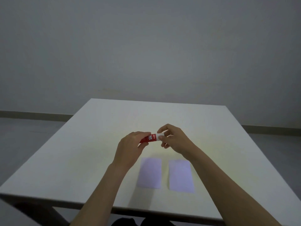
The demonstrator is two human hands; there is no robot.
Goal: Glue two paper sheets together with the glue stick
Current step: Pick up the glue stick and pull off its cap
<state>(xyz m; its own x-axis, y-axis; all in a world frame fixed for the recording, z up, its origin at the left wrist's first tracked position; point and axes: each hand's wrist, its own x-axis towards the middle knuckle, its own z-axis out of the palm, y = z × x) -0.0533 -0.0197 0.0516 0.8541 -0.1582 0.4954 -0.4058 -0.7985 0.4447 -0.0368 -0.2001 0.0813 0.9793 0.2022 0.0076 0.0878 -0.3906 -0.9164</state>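
A red glue stick (150, 138) with white lettering is held level above the middle of the white table (91, 144). My left hand (131, 148) grips its red body. My right hand (175, 138) pinches the white cap (160, 135) at its right end between thumb and fingers. Two pale lilac paper sheets lie flat side by side nearer to me: the left sheet (150, 172) and the right sheet (180, 176), a narrow gap between them. Both sheets sit below my hands, untouched.
The table's near edge (65, 202) runs across the bottom, with a dark leg under its left corner. Beyond the far edge are a grey floor and a plain grey wall with a skirting strip.
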